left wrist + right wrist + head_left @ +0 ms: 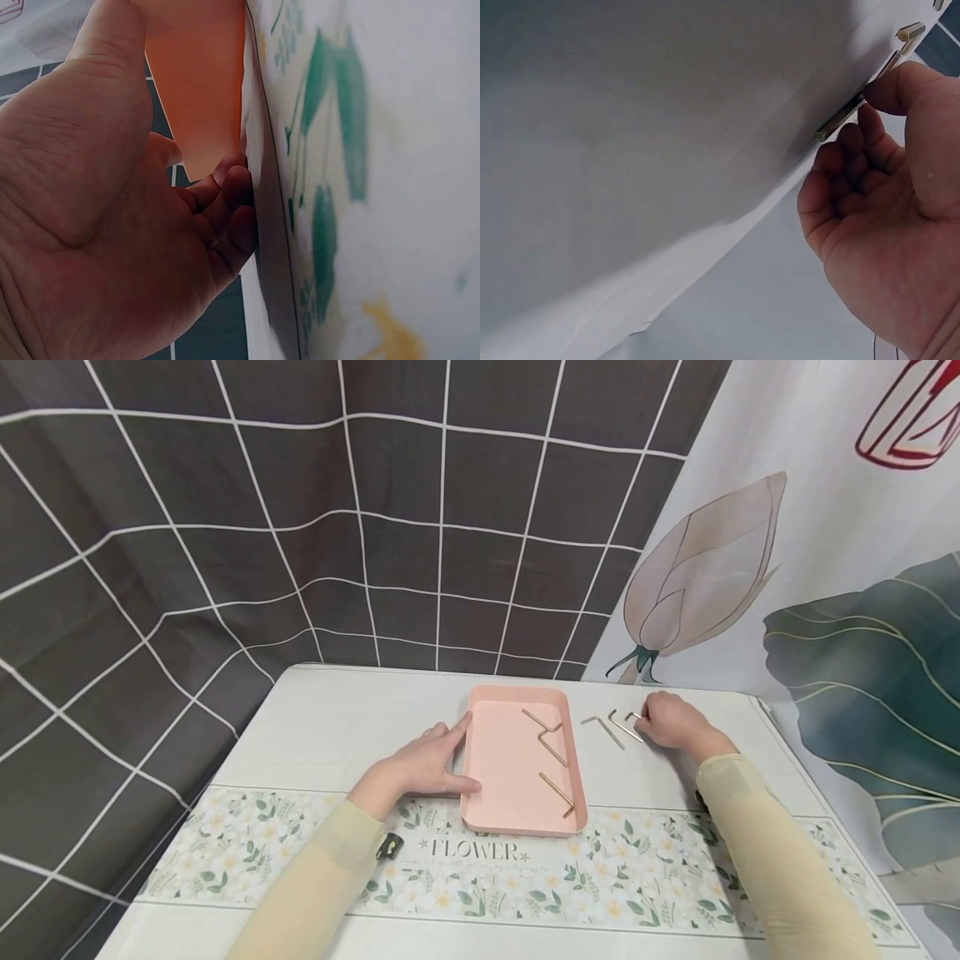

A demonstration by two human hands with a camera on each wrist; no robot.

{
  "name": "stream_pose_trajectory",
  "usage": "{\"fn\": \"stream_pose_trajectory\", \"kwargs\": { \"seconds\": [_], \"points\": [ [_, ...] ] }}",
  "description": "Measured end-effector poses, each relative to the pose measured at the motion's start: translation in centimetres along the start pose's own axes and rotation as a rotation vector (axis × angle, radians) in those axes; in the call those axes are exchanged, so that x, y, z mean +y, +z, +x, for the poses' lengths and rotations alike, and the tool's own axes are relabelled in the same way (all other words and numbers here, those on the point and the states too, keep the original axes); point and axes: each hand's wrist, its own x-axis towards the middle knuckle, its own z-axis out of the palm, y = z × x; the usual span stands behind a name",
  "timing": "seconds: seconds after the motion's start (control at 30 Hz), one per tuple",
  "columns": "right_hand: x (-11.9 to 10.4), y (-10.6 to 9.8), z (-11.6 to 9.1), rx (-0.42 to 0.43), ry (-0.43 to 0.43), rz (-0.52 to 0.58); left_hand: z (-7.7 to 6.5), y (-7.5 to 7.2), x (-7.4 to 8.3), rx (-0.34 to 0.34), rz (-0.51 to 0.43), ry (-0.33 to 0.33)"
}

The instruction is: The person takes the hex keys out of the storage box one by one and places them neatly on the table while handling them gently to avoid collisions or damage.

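Note:
My left hand (420, 766) is at the left side of a pink rectangular tray (498, 777), its thumb over the rim and its index finger along the outer wall. In the left wrist view the other fingers are loosely bent beside the tray wall (202, 97). Three brass-coloured L-shaped hex keys lie along the tray's right half, among them an upper hex key (540, 720) and a lower hex key (557, 793). Right of the tray, my right hand (672, 722) pinches a hex key (844, 118) between thumb and fingers, close to the tabletop.
Two more hex keys, an outer one (609, 732) and a middle one (626, 727), lie between tray and right hand. A white cloth with a floral band (300, 835) covers the table. A dark grid curtain (397, 552) and a printed white curtain (817, 710) stand behind.

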Motion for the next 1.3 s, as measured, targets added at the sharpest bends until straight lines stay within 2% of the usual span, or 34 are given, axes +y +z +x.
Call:
{"fn": "stream_pose_trajectory", "kwargs": {
  "seconds": [0.33, 0.73, 1.1, 1.3],
  "points": [
    [-0.3, 0.2, 0.0, 0.048, 0.041, 0.054, -0.1, 0.0, 0.1, 0.000, 0.011, -0.001],
    [-2.2, -0.3, 0.0, 0.140, 0.022, 0.085, 0.0, 0.0, 0.1, -0.001, 0.008, -0.004],
    [-4.1, -0.5, 0.3, 0.189, -0.060, 0.095, -0.2, 0.0, 0.2, -0.005, -0.001, -0.007],
    [-5.6, -0.7, 0.4, 0.246, -0.135, 0.086, 0.0, 0.0, 0.1, -0.004, 0.004, -0.010]
  ]
}}
